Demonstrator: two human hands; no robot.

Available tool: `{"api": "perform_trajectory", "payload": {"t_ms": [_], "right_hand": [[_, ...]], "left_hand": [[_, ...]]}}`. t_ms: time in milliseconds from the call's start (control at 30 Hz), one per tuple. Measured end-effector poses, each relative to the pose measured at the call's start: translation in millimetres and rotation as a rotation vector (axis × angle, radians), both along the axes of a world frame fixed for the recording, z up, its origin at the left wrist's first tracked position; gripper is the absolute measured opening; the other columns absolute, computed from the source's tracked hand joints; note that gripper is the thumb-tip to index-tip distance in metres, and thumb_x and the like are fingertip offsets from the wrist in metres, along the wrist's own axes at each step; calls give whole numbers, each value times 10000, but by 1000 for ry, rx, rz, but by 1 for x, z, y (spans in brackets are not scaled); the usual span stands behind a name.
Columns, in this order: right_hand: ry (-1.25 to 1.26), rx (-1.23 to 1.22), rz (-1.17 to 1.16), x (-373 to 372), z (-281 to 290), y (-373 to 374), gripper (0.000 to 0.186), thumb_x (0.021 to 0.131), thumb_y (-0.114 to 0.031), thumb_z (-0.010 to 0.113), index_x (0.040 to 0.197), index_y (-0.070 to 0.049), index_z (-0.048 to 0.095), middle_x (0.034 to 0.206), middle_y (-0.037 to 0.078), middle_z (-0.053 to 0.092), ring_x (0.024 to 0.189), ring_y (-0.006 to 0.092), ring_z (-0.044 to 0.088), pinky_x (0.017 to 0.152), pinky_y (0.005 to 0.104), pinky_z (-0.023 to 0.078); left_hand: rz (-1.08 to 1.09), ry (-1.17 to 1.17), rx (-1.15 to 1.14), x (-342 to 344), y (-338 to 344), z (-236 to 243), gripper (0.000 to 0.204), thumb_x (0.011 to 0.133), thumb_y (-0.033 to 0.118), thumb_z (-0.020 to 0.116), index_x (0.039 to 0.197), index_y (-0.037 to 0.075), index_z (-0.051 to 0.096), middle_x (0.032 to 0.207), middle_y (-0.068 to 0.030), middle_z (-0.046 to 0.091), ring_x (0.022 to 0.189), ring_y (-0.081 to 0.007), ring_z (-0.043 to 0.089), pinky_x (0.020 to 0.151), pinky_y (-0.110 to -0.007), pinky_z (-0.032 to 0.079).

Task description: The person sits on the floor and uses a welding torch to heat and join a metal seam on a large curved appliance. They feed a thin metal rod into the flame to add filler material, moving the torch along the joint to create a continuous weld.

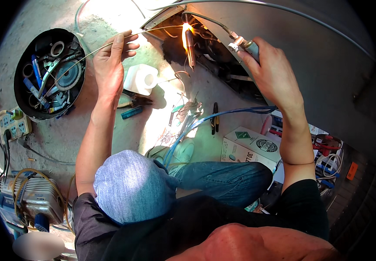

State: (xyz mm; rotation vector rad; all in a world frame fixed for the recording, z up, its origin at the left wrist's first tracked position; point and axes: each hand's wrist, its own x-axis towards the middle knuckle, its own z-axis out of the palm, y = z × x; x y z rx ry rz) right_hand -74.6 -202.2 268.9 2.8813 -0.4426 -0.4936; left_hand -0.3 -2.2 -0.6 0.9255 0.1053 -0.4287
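My right hand (275, 71) is wrapped round the handle of a gas torch (240, 42), whose bent tube reaches up and left. Its flame glows orange on the top end of a slim copper filter drier (190, 50), which hangs with its tapered end down in the open bay of a grey metal cabinet (275, 26). Between thumb and fingers, my left hand (111, 65) pinches a long thin brazing rod (157, 29). The rod's far tip meets the glowing joint; its other end trails over a black tub (15, 82). Copper tubes around the joint are partly lost in glare.
Tools and discs fill the tub. A white bottle (141, 79), pliers (133, 101) and yellow-and-black cutters (215, 117) lie on the floor. Blue hoses (209, 116) run past my knee to the cabinet. A carton (249, 145), power strip (16, 124) and pump (35, 198) stand nearby.
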Motion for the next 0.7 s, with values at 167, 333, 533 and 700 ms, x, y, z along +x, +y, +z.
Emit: {"api": "perform_trajectory", "payload": {"t_ms": [167,333,533,700], "right_hand": [[9,1,-5,1,0,-1,348,957,-305,661,1030,34,632,822,282,668,820,479,645,721,534,517],[3,-8,11,-1,-1,-3,349,956,-303,664,1028,37,628,819,283,666,821,479,645,722,539,514],[9,-3,-4,0,-1,-3,361,959,-318,659,1026,35,624,823,281,666,829,477,646,725,539,512],[10,-5,-8,1,-2,-3,364,963,-321,655,1021,36,622,821,279,666,829,479,645,727,538,510]], "left_hand": [[-5,7,-12,0,-2,2,359,1060,263,569,1206,-45,680,1098,-146,739,896,-140,694,784,-237,550],[-3,6,-4,0,-3,0,356,1059,259,571,1205,-47,680,1096,-145,739,899,-141,694,786,-242,550],[1,0,2,1,-4,0,350,1061,255,567,1204,-43,682,1093,-144,739,900,-140,695,788,-246,551],[-1,-2,10,1,-5,0,347,1063,256,563,1199,-39,685,1091,-141,740,901,-140,696,789,-246,551]]}}
